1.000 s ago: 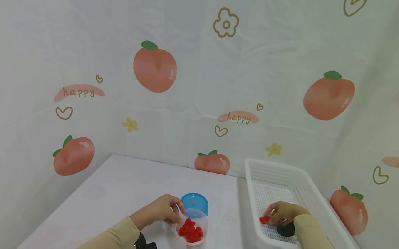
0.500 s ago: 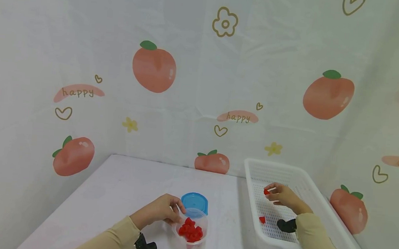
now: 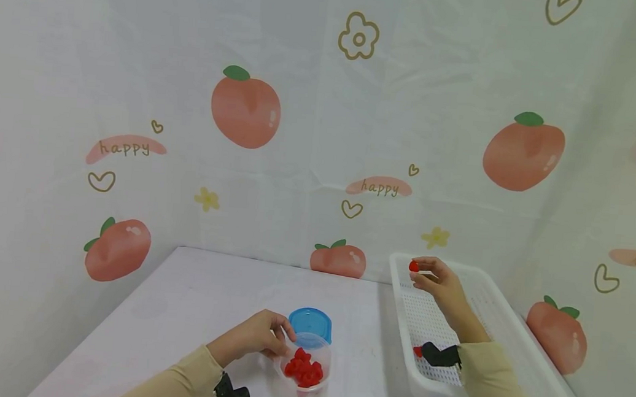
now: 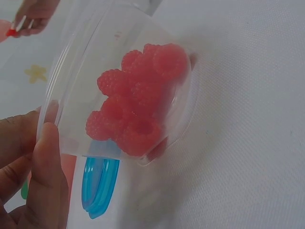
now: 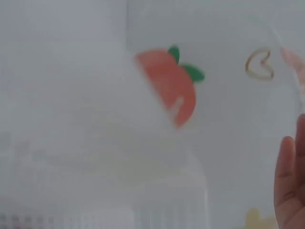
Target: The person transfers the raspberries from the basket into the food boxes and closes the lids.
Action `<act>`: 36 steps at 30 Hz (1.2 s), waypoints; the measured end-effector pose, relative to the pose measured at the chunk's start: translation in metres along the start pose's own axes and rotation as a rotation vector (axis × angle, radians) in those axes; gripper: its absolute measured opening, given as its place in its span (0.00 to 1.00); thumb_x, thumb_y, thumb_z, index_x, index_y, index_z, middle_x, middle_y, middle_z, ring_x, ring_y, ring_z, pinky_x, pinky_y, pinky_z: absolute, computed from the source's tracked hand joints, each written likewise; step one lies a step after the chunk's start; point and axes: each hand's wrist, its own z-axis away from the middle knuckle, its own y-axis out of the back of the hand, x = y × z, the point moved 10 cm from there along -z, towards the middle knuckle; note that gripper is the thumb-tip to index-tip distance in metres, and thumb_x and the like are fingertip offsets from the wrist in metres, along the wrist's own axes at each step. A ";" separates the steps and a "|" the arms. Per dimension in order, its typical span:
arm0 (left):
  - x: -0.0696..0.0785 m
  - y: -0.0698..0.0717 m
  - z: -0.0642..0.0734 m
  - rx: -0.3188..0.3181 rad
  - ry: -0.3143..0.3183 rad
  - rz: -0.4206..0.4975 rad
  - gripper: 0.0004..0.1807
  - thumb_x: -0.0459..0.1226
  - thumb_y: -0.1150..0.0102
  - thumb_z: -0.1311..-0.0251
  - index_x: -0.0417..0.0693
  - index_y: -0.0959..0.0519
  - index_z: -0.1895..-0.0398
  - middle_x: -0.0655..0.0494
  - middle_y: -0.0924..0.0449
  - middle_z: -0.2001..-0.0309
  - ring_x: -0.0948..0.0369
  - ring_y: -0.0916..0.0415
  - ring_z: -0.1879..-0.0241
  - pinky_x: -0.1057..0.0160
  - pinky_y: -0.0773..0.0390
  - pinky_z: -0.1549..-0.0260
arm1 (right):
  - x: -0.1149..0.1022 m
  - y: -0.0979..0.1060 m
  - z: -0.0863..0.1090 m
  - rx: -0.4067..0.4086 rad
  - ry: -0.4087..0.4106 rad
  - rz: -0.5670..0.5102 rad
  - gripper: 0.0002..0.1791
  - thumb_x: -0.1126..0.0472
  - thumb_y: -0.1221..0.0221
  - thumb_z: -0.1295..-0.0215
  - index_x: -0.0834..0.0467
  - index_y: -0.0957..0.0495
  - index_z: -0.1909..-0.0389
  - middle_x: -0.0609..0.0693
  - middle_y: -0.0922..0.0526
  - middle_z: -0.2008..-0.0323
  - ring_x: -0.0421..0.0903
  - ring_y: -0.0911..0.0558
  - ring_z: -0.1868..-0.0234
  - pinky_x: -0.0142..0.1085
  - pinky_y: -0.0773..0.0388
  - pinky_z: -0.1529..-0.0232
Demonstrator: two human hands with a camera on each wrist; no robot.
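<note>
My left hand (image 3: 257,336) pinches the rim of a clear plastic cup (image 4: 78,95), which stands on the table. Several red raspberries (image 3: 303,368) lie inside the cup. Just behind it is a blue lid (image 3: 309,318). Raised over the white basket (image 3: 403,327), my right hand (image 3: 443,286) holds one raspberry (image 3: 413,266) between the thumb and fingertips. Another red raspberry (image 3: 417,352) lies in the basket, partly covered by the black wrist camera. In the right wrist view only part of the right hand (image 5: 290,181) shows at the edge, and its raspberry is out of sight.
The perforated basket has raised side walls and stands at the right of the white table (image 3: 223,284). A printed curtain (image 3: 291,190) hangs right behind the table. A black wrist camera (image 3: 232,394) sits below my left hand.
My right hand has picked a raspberry out of the basket and lifted it upward and away from me. The left hand stays on the cup's rim.
</note>
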 end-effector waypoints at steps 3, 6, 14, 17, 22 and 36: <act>0.000 0.000 0.000 -0.001 -0.001 0.001 0.10 0.29 0.30 0.50 0.41 0.18 0.64 0.52 0.25 0.75 0.62 0.26 0.80 0.67 0.18 0.75 | -0.012 -0.012 0.001 0.028 0.034 -0.121 0.14 0.70 0.41 0.35 0.60 0.26 0.50 0.39 0.21 0.59 0.34 0.19 0.61 0.26 0.19 0.59; 0.000 0.000 0.001 0.000 0.000 -0.001 0.10 0.30 0.30 0.51 0.41 0.18 0.64 0.52 0.25 0.75 0.62 0.26 0.80 0.67 0.18 0.75 | -0.020 -0.028 0.005 0.031 0.037 -0.189 0.14 0.71 0.41 0.36 0.52 0.24 0.53 0.39 0.21 0.59 0.35 0.19 0.61 0.27 0.19 0.58; -0.001 0.001 0.001 0.004 0.004 -0.004 0.10 0.30 0.29 0.51 0.41 0.18 0.64 0.52 0.25 0.75 0.62 0.26 0.80 0.67 0.17 0.75 | -0.030 -0.079 0.025 0.000 0.032 -0.253 0.13 0.71 0.41 0.37 0.58 0.26 0.53 0.41 0.21 0.60 0.38 0.19 0.62 0.29 0.18 0.59; -0.001 0.001 0.000 0.005 0.007 -0.005 0.10 0.30 0.30 0.51 0.41 0.18 0.64 0.52 0.25 0.75 0.62 0.26 0.80 0.67 0.18 0.75 | -0.027 -0.100 0.035 -0.028 0.011 -0.232 0.14 0.70 0.40 0.37 0.65 0.28 0.51 0.41 0.21 0.60 0.39 0.19 0.62 0.29 0.18 0.58; -0.002 0.001 0.000 0.007 0.007 -0.008 0.10 0.30 0.29 0.51 0.42 0.17 0.64 0.52 0.25 0.74 0.62 0.25 0.79 0.67 0.17 0.75 | -0.017 -0.131 0.052 -0.119 -0.022 -0.183 0.19 0.68 0.40 0.36 0.70 0.31 0.48 0.44 0.22 0.58 0.40 0.20 0.59 0.30 0.18 0.56; -0.005 0.001 -0.003 0.016 0.006 -0.013 0.10 0.30 0.29 0.51 0.41 0.17 0.64 0.52 0.25 0.75 0.62 0.26 0.80 0.67 0.18 0.76 | 0.033 -0.174 0.093 -0.262 -0.262 -0.138 0.17 0.63 0.37 0.37 0.65 0.27 0.51 0.53 0.21 0.58 0.44 0.20 0.62 0.30 0.18 0.58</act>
